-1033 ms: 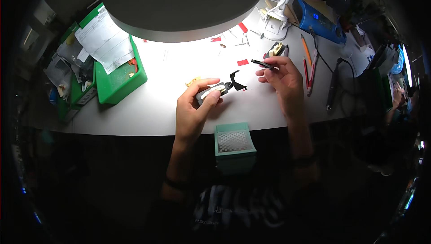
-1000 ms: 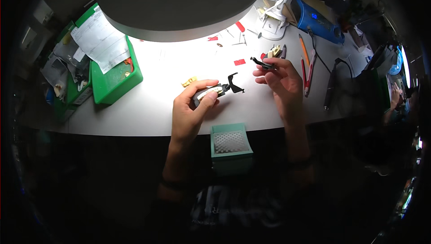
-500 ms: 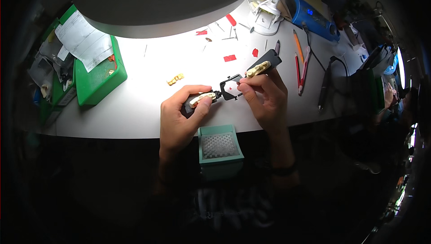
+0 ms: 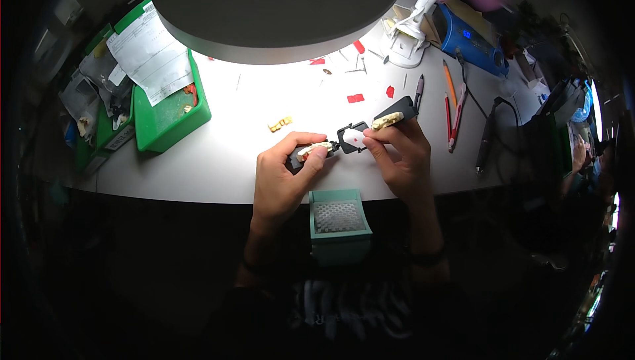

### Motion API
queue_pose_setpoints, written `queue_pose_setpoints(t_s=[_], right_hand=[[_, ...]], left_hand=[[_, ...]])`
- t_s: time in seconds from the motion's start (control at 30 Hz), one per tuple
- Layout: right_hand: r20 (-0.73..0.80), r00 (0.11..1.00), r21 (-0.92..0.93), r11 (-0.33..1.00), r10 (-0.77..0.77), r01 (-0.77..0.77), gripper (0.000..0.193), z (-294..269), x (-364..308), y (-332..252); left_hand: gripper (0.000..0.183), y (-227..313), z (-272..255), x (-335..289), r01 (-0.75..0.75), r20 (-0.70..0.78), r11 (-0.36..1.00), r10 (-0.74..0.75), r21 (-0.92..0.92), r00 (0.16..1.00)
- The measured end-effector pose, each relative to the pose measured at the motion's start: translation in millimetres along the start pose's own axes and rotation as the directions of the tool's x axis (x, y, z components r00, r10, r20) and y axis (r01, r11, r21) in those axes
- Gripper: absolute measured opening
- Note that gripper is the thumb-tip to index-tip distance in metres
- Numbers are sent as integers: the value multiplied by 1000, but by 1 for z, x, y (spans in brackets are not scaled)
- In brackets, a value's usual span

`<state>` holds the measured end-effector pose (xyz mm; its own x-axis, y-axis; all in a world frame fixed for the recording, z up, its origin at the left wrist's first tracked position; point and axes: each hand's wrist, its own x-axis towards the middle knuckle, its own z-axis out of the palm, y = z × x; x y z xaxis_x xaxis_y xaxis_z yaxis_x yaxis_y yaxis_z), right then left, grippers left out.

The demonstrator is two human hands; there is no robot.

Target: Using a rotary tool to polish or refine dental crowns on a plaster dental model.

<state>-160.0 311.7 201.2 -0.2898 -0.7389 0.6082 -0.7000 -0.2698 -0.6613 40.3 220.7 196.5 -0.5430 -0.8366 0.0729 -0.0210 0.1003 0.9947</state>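
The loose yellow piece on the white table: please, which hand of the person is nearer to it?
Left. The left hand is just on the near side of the yellow piece; the right hand is farther away, to its right.

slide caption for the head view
Left hand holds one dental cast, right hand a second cast, above a white desk.

Cream tooth models (image 4: 387, 120), black frame (image 4: 341, 140)

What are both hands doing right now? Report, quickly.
Left hand: closed, holding a dark block with a cream tooth model.
Right hand: closed, holding a second dark block with a similar model.
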Motion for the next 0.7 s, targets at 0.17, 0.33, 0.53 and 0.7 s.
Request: queue_pose_setpoints(t_s=[0.17,0.33,0.53,0.7], right_hand=[[10,998,-70,995,-65,65,15,-2,-3,2],[39,998,-6,999,-47,47,16,-1,2,6],[-36,994,42,994,-99,100,24,7,7,14],[-127,991,294,956,33,6,58,8,-15,30]], left_hand=[[24,3,2,2,40,44,992,-35,-119,998],[26,2,2,10,83,145,993,-71,-79,987],[28,1,-5,15,48,146,991,-29,-128,989],[32,-4,-8,11,-48,192,999,47,1,980]])
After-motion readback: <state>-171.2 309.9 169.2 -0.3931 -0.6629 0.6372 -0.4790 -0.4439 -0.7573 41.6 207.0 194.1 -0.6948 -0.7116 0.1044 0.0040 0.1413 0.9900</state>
